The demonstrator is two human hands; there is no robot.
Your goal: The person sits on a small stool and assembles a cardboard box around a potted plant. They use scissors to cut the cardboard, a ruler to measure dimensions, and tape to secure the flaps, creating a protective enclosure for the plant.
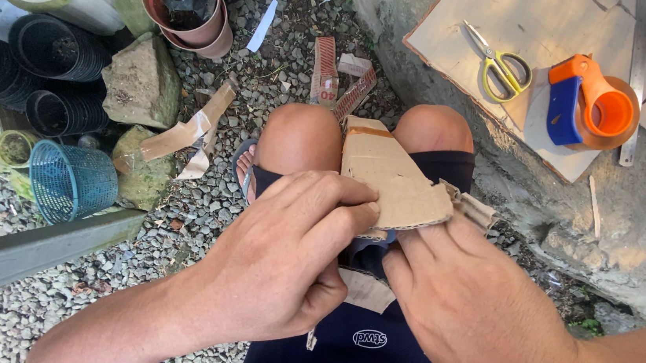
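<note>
Over lap, closest: left hand (pixel 284 257) pinching near edge of cardboard piece (pixel 390 182), thumb on top, fingers curled. Right hand (pixel 470 298) gripping same piece from below, fingers tucked under torn, ragged corrugated edge. Piece flat, tan, tapered, brown tape strip at far end, resting above bare knees. Ground beyond: grey gravel, cardboard scraps (pixel 185 133). Left: blue mesh basket (pixel 70 181), black plastic pots (pixel 51 49), rough rocks. Right, on concrete ledge: cardboard sheet (pixel 512 26), yellow-handled scissors (pixel 500 64), orange-blue tape dispenser (pixel 591 105), metal ruler (pixel 636 77).
</note>
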